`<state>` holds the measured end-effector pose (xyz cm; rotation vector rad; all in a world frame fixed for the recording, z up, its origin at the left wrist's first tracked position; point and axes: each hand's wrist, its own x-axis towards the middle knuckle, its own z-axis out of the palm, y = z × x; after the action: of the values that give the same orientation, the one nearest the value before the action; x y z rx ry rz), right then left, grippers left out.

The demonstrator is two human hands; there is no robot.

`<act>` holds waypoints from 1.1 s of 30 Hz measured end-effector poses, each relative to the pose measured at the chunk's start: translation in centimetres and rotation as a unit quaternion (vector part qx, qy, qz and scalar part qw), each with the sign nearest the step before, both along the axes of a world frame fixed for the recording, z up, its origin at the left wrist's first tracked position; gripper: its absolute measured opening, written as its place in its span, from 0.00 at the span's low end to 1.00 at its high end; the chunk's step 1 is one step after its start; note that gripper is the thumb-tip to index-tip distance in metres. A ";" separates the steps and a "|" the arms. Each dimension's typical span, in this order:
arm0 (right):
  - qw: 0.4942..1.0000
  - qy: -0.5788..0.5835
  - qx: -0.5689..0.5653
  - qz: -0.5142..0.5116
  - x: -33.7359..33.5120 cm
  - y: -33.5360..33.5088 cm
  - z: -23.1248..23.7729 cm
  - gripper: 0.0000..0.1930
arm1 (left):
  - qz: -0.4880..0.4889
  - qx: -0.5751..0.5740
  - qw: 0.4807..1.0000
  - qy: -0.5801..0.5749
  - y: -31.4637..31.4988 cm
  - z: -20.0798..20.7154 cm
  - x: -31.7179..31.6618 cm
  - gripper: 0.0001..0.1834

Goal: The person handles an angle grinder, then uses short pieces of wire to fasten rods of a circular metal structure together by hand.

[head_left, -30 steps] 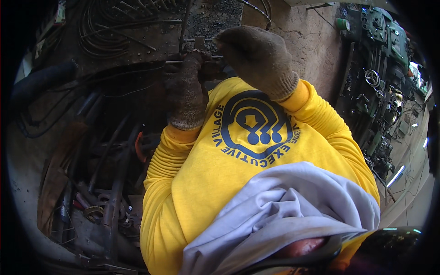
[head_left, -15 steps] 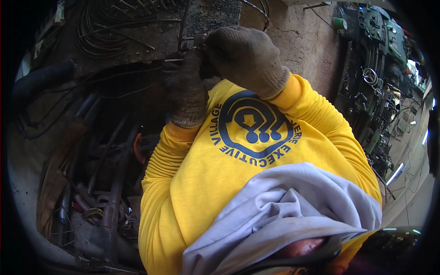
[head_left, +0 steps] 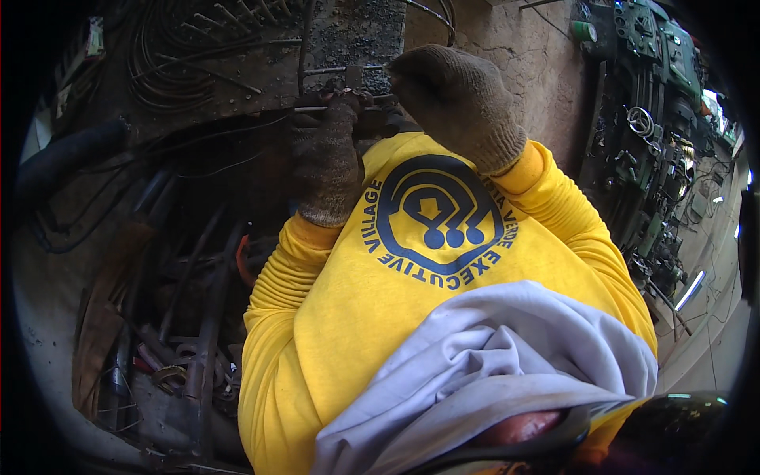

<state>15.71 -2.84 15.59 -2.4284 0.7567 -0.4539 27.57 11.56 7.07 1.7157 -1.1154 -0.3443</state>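
My left hand (head_left: 328, 154), in a dirty brown knit glove, is closed at the near edge of a dark metal workbench (head_left: 261, 91). A thin metal rod (head_left: 310, 109) juts out leftward from between its fingers. Just beyond the fingertips is a small dark metal block (head_left: 353, 77), and another thin rod (head_left: 324, 71) lies across there. To the right, apart from the left hand, my right hand (head_left: 463, 107) is raised in a matching glove. Its fingers are curled in; whatever they hold, if anything, is hidden.
Coiled rod or cable (head_left: 162, 79) and short metal pins (head_left: 237, 16) lie on the bench. A black hose (head_left: 71, 158) runs at far left. Metal bars and scrap (head_left: 178, 364) lie below left. A green lathe-like machine (head_left: 653, 119) stands at right.
My right hand has moved away to the right from beside the left hand, uncovering the metal block and rod on the bench. The left hand stays nearly in place.
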 end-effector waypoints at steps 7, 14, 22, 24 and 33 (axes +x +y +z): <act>0.999 0.024 -0.024 0.017 0.7 0.0 -0.4 0.09 | -0.023 0.023 0.982 0.186 -0.1 -0.9 -0.1 0.14; 0.997 0.043 -0.065 0.016 2.3 0.7 -0.7 0.11 | 0.024 0.061 0.995 -0.072 0.0 1.0 0.3 0.22; 0.996 0.049 -0.054 0.045 2.4 1.1 0.2 0.08 | 0.036 0.084 0.993 -0.070 0.1 0.0 0.3 0.25; 0.993 0.100 -0.039 0.053 1.4 1.0 1.5 0.07 | 0.040 0.064 0.995 -0.071 0.3 0.3 0.2 0.25; 0.999 -0.001 0.024 -0.025 -1.7 -0.2 0.0 0.08 | -0.060 0.047 0.992 0.102 0.0 -1.0 -0.6 0.14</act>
<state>14.00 -3.05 15.63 -2.3692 0.8200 -0.4534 27.01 11.61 6.04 1.6558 -1.0680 -0.6419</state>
